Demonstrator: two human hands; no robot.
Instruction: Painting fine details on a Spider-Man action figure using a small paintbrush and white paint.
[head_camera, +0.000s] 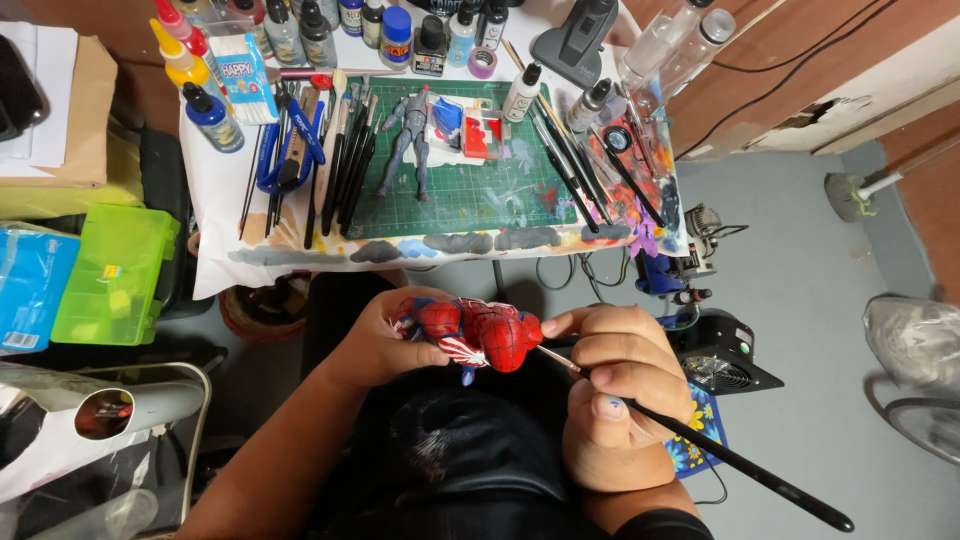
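Note:
My left hand grips a red and blue action figure with a white spider mark, held over my lap in the middle of the view. My right hand holds a thin black paintbrush, its tip touching the figure's right end. The brush handle runs down to the lower right.
A white work table ahead carries a green cutting mat, a grey figure, several brushes, paint bottles and blue pliers. A green plastic case sits left. A black fan box stands on the floor right.

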